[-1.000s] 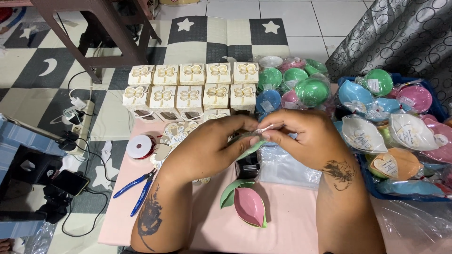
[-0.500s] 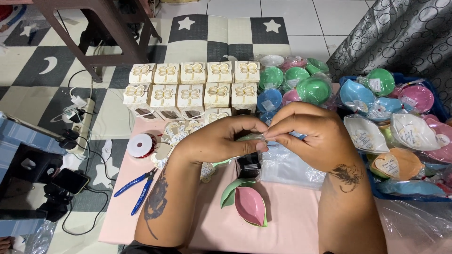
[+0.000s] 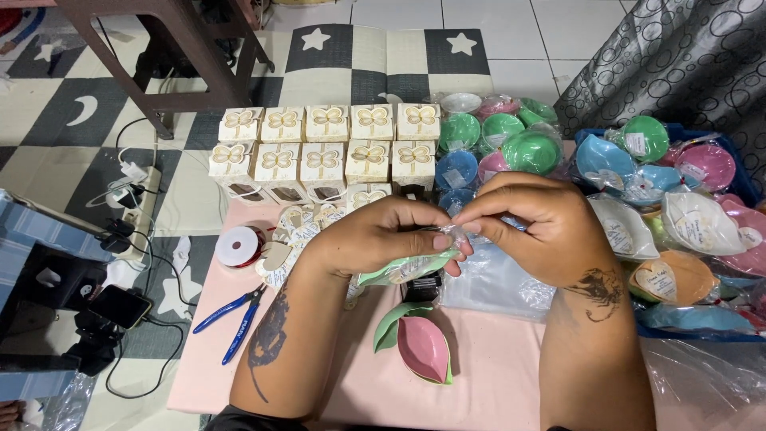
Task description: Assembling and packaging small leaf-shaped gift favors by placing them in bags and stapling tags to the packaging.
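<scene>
We hold a pale green leaf-shaped dish in its clear plastic wrap (image 3: 407, 267) above the middle of the table, our left hand (image 3: 375, 239) cupped under it with fingers closed on its rim, our right hand (image 3: 535, 227) pinching the gathered wrap at the top; it seems best to keep the gather tight and the dish level so the film stays smooth. The pink table (image 3: 495, 359) also carries a pink and green leaf dish (image 3: 421, 347), blue cutters (image 3: 231, 315), a red ribbon spool (image 3: 239, 245), cream gift boxes (image 3: 327, 148) and wrapped coloured dishes (image 3: 511, 140), over a checkered floor mat (image 3: 375, 56).
</scene>
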